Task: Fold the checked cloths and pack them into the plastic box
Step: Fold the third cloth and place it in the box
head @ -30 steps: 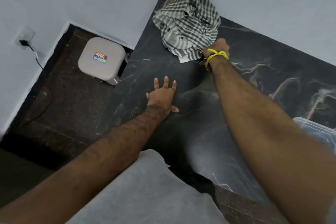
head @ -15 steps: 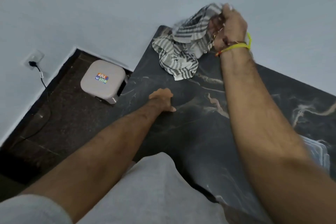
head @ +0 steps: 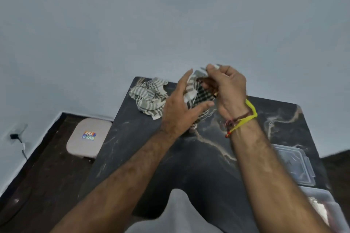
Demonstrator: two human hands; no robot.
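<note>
A crumpled checked cloth (head: 198, 96) hangs above the dark marble table (head: 198, 166), held between both hands. My right hand (head: 227, 87), with a yellow band at the wrist, pinches its top edge. My left hand (head: 180, 111) grips its lower left side. More green-and-white checked cloths (head: 147, 98) lie in a heap at the table's far left corner. The clear plastic box (head: 320, 206) stands at the table's near right edge, with its lid (head: 295, 164) lying flat just beyond it.
A pale stool (head: 89, 138) with a sticker stands on the dark floor left of the table. A wall socket with a black plug (head: 14, 136) is at the far left. The grey wall runs behind the table.
My right hand lifted one cloth off the heap and pulled it toward me. My left hand left the tabletop and rose to take hold of the same cloth. The view tilted up.
</note>
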